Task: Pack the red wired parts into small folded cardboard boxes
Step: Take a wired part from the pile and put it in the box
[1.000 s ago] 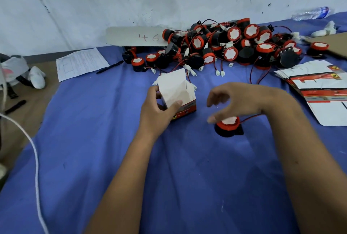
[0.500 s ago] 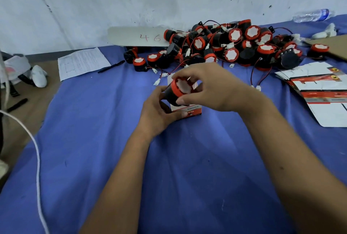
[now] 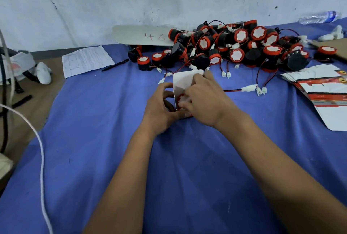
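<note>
A blue cloth (image 3: 97, 158) covers the table below a scuffed white wall. At its middle the left hand (image 3: 159, 110) grips the small cardboard box (image 3: 185, 81), flap up; the right hand (image 3: 203, 100) pinches a red wired part (image 3: 181, 99) in its mouth. Behind lies the parts pile (image 3: 240, 46); flat box blanks (image 3: 323, 91) right; paper (image 3: 86, 61) and pen (image 3: 115, 65) left.

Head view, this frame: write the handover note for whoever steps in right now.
Left hand grips the small box upright on the blue cloth. Right hand presses a red part into its open top; flap up, red-black wire trailing outside to the right.
Done: box folded, part mostly in.
Left: tuck the wire, close the flap, then work through the pile of parts using the flat box blanks.
</note>
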Available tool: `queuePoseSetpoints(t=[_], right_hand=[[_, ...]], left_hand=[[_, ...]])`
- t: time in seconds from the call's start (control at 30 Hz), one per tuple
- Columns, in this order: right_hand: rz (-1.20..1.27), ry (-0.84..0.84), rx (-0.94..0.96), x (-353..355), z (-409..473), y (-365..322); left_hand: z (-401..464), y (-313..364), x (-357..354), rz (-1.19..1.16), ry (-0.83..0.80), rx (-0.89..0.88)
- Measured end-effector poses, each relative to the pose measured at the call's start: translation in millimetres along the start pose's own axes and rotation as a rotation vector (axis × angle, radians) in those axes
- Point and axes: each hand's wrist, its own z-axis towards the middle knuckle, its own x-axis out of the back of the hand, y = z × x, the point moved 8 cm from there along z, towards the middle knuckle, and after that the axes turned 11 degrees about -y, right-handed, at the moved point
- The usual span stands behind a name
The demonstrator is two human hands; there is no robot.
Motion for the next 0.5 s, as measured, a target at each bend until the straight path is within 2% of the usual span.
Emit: queuePoseSetpoints(t=[0.17, 0.27, 0.37, 0.5], right_hand=[[0.0, 0.276, -0.24, 18.6, -18.5, 29.1], [0.111, 0.239, -0.324, 21.6, -26.1, 57.7], [0.269, 0.186, -0.307, 27.4, -29.7, 69.5], [0.171, 0.183, -0.299, 35.7, -23.2, 47.8]], left_hand=[[-1.4, -1.7, 3.5, 0.001, 0.016, 0.006], [-1.5, -0.7, 4.4, 0.021, 0.026, -0.005], [-2.9, 0.7, 3.3, 0.054, 0.031, -0.043], [-5.5, 10.1, 1.5, 0.076, 0.1, -0.095]])
